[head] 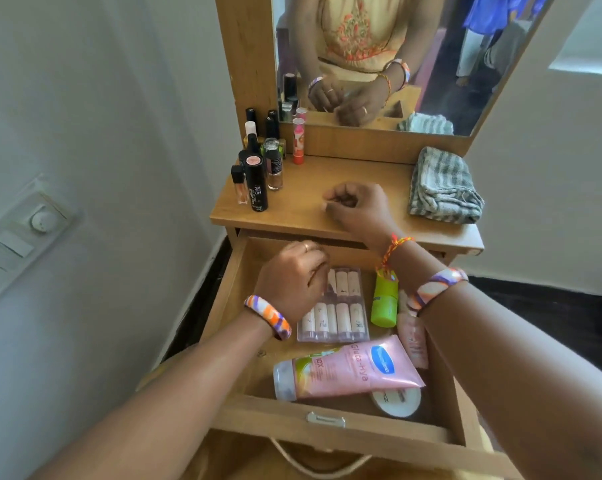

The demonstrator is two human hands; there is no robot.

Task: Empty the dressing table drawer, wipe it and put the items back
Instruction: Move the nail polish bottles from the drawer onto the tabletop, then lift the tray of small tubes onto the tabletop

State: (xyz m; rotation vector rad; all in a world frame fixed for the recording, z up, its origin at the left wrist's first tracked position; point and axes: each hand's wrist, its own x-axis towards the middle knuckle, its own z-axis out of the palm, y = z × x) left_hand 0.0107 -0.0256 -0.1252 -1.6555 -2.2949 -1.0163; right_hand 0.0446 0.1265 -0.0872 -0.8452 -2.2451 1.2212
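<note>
The wooden drawer (327, 432) of the dressing table stands pulled out. Inside lie a clear case of pale lipstick tubes (342, 318), a green bottle (384, 303), a large pink tube (355, 372), a smaller pink tube (412, 337) and a white round compact (396, 401). My left hand (292, 277) is down in the drawer, fingers curled over the case's far left corner; whether it grips anything is hidden. My right hand (356, 209) hovers over the tabletop (303, 206) with fingers closed and nothing visible in them.
Several dark cosmetic bottles (258, 171) and an orange-pink stick (298, 143) stand at the tabletop's back left. A folded grey striped cloth (443, 187) lies at the right. The mirror (448, 81) rises behind. A white wall with a switch panel (22, 230) is close on the left.
</note>
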